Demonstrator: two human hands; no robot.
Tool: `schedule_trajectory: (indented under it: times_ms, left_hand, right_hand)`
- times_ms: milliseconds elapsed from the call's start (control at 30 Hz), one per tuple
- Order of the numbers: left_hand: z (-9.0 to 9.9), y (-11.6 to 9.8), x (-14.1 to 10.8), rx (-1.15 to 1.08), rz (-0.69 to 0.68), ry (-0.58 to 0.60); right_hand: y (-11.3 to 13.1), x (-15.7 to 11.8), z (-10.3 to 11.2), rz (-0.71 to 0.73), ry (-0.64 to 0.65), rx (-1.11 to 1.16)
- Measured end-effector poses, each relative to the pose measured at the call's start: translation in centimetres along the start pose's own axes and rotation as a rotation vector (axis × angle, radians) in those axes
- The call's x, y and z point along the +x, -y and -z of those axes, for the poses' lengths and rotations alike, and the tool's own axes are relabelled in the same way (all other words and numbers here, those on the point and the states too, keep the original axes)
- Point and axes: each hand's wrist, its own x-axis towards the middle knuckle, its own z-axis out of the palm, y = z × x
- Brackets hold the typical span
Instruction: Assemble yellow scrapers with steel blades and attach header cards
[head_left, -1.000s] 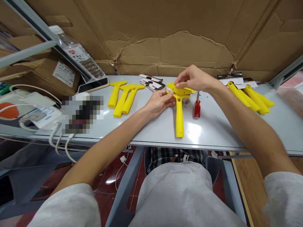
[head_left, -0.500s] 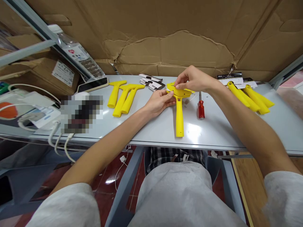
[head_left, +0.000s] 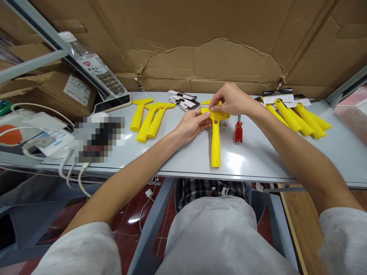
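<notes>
A yellow T-shaped scraper [head_left: 216, 145] lies in front of me, its handle pointing toward my body. My left hand [head_left: 192, 125] grips the left end of its head between thumb and fingers. Over the top of the head, my right hand [head_left: 229, 100] is closed in a pinch; whatever sits between its fingertips is hidden. Just beyond the head, a flat yellow piece [head_left: 205, 102] shows partly behind the right fingers. A screwdriver [head_left: 238, 131] with a red handle rests to the right, and small metal bits lie close to the scraper.
Several yellow scraper handles [head_left: 153, 120] lie left, and more scrapers with card sleeves [head_left: 289, 114] lie right. Folded cards [head_left: 184, 100] sit at the back. A phone [head_left: 113, 103], a bottle [head_left: 93, 63] and white cables [head_left: 67, 164] occupy the left. Cardboard [head_left: 212, 61] walls the table's back.
My right hand has shifted slightly down and left over the scraper's head. A flat yellow piece now shows apart behind the head. The screwdriver sits a little farther left.
</notes>
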Motion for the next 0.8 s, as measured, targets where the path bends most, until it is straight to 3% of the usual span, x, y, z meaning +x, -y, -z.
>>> schedule_trajectory:
  times_ms: [300, 433, 533, 667, 800]
  left_hand:
    - [-0.2, 0.0, 0.1, 0.009, 0.003, -0.059]
    - [-0.2, -0.1, 0.1, 0.014, -0.007, -0.081]
    - [-0.2, -0.1, 0.1, 0.024, -0.006, -0.078]
    - [-0.3, 0.0, 0.0, 0.02, -0.008, -0.07]
    - [-0.2, 0.1, 0.0, 0.032, -0.017, -0.056]
  right_hand:
    - [1.3, -0.3, 0.1, -0.007, -0.04, 0.006]
    - [1.3, -0.8, 1.9, -0.115, -0.162, 0.043]
    - [0.3, -1.5, 2.6, -0.228, -0.128, 0.128]
    - [-1.4, -2.9, 1.3, -0.38, 0.007, 0.374]
    - [-2.0, -4.0, -0.4, -0.44, -0.013, 0.558]
